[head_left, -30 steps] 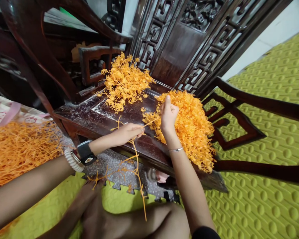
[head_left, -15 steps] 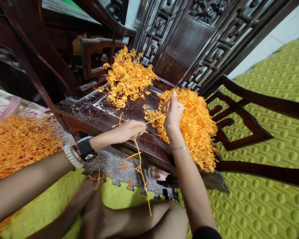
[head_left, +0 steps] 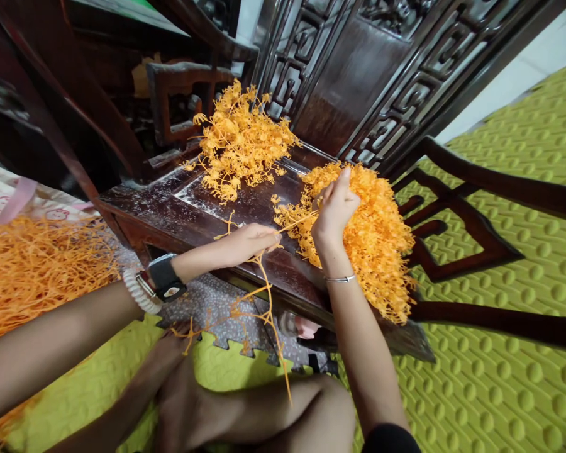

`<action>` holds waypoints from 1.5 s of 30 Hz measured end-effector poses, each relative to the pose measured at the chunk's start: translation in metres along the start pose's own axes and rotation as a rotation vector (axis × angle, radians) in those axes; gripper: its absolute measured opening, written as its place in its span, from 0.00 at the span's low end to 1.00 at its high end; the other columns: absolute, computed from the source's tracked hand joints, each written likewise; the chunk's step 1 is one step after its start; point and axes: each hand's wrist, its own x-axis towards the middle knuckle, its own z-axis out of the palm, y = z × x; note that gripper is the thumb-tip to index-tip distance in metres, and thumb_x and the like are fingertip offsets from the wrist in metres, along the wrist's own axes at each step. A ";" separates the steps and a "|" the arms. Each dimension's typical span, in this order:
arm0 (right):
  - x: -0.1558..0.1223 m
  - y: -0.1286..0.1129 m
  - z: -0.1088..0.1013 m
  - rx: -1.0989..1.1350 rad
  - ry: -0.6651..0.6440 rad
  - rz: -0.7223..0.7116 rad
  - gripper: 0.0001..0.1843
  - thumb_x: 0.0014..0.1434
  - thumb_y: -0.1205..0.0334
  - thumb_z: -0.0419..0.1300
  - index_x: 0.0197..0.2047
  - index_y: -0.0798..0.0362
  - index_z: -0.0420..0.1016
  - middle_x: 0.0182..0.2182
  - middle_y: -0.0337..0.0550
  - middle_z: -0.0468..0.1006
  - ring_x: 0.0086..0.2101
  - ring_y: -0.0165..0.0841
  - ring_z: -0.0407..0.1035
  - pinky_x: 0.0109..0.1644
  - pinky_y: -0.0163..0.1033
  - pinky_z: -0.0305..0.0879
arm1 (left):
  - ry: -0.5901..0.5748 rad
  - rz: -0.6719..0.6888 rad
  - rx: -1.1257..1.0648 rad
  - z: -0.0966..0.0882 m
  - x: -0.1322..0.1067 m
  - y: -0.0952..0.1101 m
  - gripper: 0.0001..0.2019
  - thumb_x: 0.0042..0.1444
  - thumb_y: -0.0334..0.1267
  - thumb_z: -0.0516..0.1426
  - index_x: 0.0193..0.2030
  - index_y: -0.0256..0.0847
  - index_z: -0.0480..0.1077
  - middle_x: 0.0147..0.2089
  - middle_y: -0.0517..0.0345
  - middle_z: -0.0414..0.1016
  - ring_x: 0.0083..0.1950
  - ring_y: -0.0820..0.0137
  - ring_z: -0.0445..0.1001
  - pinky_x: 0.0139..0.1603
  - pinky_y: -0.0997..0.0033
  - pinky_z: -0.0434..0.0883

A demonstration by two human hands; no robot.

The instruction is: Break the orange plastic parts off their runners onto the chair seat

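My left hand (head_left: 248,242) is closed on a thin orange plastic branch (head_left: 266,308) that hangs down over the edge of the dark wooden chair seat (head_left: 179,217). Its upper end runs to my right hand (head_left: 334,211), whose fingers pinch the stem against a big heap of small orange plastic flowers (head_left: 375,242) on the seat's right side. A second, looser heap of orange sprigs (head_left: 240,141) lies at the back of the seat. I wear a black watch and a white bracelet on the left wrist, a thin silver bangle on the right.
A pile of bare orange stems (head_left: 33,270) lies on the floor at left beside a pink-printed bag (head_left: 9,198). Carved dark chair back (head_left: 358,69) and armrest (head_left: 490,189) frame the seat. Green embossed floor mat (head_left: 500,377) spreads to the right. My bent knees (head_left: 245,415) are below.
My right hand has moved up and to the right along the stem, deeper into the flower heap. The left hand has stayed nearly still, holding the branch.
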 end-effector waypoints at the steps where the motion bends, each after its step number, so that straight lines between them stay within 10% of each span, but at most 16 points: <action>1: 0.000 -0.001 0.000 -0.008 0.024 -0.005 0.32 0.63 0.39 0.39 0.15 0.49 0.39 0.12 0.33 0.44 0.15 0.25 0.40 0.20 0.36 0.40 | -0.005 -0.011 -0.020 0.001 0.001 0.001 0.16 0.62 0.40 0.46 0.23 0.40 0.55 0.21 0.67 0.51 0.21 0.77 0.51 0.23 0.75 0.50; 18: 0.005 0.002 0.004 0.080 0.130 -0.063 0.31 0.63 0.43 0.41 0.14 0.48 0.39 0.11 0.31 0.44 0.14 0.24 0.40 0.18 0.34 0.38 | -0.011 -0.012 -0.015 0.002 0.002 0.007 0.16 0.62 0.39 0.46 0.22 0.39 0.55 0.19 0.68 0.51 0.20 0.78 0.50 0.23 0.77 0.51; 30: 0.010 0.010 -0.003 0.021 -0.219 -0.142 0.35 0.63 0.43 0.46 0.09 0.50 0.49 0.08 0.32 0.48 0.12 0.22 0.44 0.18 0.34 0.39 | 0.004 -0.002 0.009 0.000 -0.002 0.005 0.16 0.61 0.38 0.45 0.22 0.40 0.56 0.19 0.68 0.53 0.20 0.77 0.52 0.23 0.76 0.51; 39: 0.054 0.027 -0.065 0.113 0.005 0.076 0.33 0.60 0.41 0.50 0.12 0.47 0.42 0.09 0.27 0.40 0.12 0.22 0.36 0.16 0.35 0.35 | 0.023 -0.099 0.001 -0.001 -0.013 0.008 0.15 0.61 0.36 0.46 0.22 0.39 0.59 0.17 0.68 0.54 0.18 0.78 0.54 0.21 0.77 0.53; 45: 0.030 0.011 -0.035 -0.007 -0.078 -0.072 0.32 0.60 0.42 0.48 0.11 0.47 0.44 0.10 0.30 0.45 0.12 0.23 0.40 0.18 0.36 0.37 | 0.029 -0.093 -0.031 0.000 -0.012 0.006 0.15 0.61 0.35 0.46 0.22 0.39 0.59 0.16 0.68 0.53 0.19 0.78 0.53 0.21 0.78 0.52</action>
